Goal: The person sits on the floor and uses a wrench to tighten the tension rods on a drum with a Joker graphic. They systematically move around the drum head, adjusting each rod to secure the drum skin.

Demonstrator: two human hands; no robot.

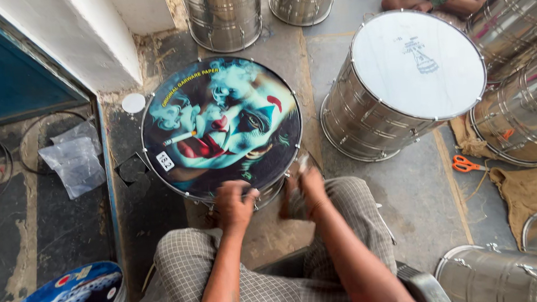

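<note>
Both hands work the printed drum's (219, 126) six-o'clock rim. Left hand (234, 204) is fisted there; right hand (306, 191), blurred, perhaps grips a tool.

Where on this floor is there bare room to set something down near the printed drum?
Bare floor lies between the printed drum and the white-headed drum, running down past the orange scissors. A dark patch lies left of the printed drum beside the plastic bags. It is crowded at right, with steel drums, and around both hands.

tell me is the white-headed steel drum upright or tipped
Tipped: the white-headed steel drum leans, its round head facing up-right and its side wall showing at lower left.
</note>
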